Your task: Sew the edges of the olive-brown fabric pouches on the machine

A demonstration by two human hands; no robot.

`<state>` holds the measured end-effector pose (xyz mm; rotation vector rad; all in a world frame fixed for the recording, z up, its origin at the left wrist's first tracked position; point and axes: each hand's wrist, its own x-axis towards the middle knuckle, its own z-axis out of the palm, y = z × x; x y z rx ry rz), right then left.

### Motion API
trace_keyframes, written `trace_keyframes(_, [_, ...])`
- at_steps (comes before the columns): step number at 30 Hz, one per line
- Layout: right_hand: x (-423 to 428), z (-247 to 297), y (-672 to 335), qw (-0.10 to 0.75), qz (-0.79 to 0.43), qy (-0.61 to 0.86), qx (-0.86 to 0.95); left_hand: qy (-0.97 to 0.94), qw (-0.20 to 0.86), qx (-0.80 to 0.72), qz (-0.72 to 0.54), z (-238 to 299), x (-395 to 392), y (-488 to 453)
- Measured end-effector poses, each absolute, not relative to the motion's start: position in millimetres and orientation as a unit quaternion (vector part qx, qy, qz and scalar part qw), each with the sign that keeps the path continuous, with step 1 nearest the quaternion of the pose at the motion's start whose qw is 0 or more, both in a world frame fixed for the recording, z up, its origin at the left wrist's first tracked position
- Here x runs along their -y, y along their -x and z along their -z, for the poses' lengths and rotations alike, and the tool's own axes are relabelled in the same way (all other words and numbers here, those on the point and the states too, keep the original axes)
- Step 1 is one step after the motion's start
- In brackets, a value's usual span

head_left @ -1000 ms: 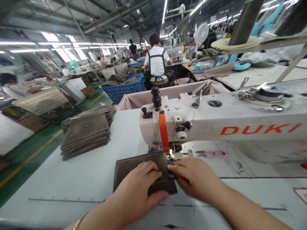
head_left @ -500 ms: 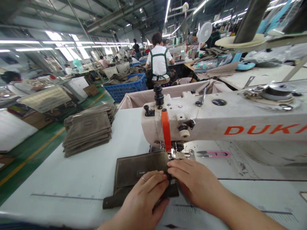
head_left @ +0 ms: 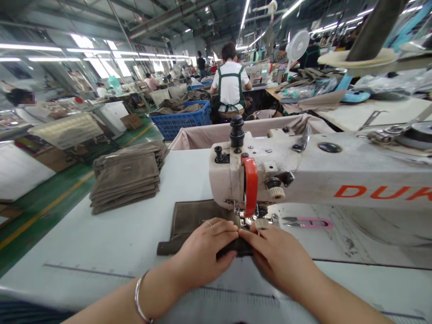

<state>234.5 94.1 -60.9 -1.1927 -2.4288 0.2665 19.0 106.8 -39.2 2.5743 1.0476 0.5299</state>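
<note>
A dark brown fabric piece [head_left: 189,220] lies on the pale table under the head of a white sewing machine [head_left: 303,175]. My left hand [head_left: 202,252] lies on its near edge, fingers together and pressed flat, thumb at the edge. My right hand [head_left: 280,261] presses the same piece just in front of the presser foot [head_left: 251,220], fingertips meeting those of the left hand. Both hands hold the fabric down beside the needle.
A stack of similar brown pieces [head_left: 126,177] sits at the table's left. Pink thread snips [head_left: 308,222] lie right of the needle. Behind the machine hangs a cloth bin [head_left: 216,135]; further back, a blue crate [head_left: 182,121] and a person in a green apron [head_left: 231,85] at another station.
The fabric piece has moved away from me under the presser foot, and both hands have followed it forward. The view has shifted a little to the left.
</note>
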Motion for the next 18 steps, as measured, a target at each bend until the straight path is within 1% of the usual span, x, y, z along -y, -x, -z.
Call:
trace_keyframes(6, [-98.6,62.3,-233.3,0.168,-0.109,0.461,0.865,-0.902,0.145,-0.361,-0.186,42.8,-123.0,-20.2])
trace_keyframes(8, [-99.0,61.3,-233.8,0.181,-0.122,0.459,0.861,-0.906,0.141,-0.354,-0.182,43.3,-128.4,-17.4])
trace_keyframes(10, [-99.2,59.2,-235.6,0.216,-0.126,0.451,0.857,-0.919,0.141,-0.328,-0.168,42.8,-135.5,-10.9])
trace_keyframes(12, [-99.9,56.4,-238.5,0.256,-0.109,0.457,0.845,-0.934,0.139,-0.292,-0.153,42.1,-143.7,-1.5])
trace_keyframes(14, [-101.8,53.6,-241.5,0.276,-0.081,0.477,0.831,-0.941,0.121,-0.273,-0.159,42.1,-150.5,8.4])
trace_keyframes(16, [-104.6,51.4,-243.4,0.266,-0.059,0.492,0.827,-0.937,0.092,-0.281,-0.184,43.3,-153.8,15.9])
trace_keyframes(18, [-107.4,50.7,-244.3,0.235,-0.046,0.503,0.83,-0.932,0.078,-0.286,-0.207,45.2,-153.4,19.2])
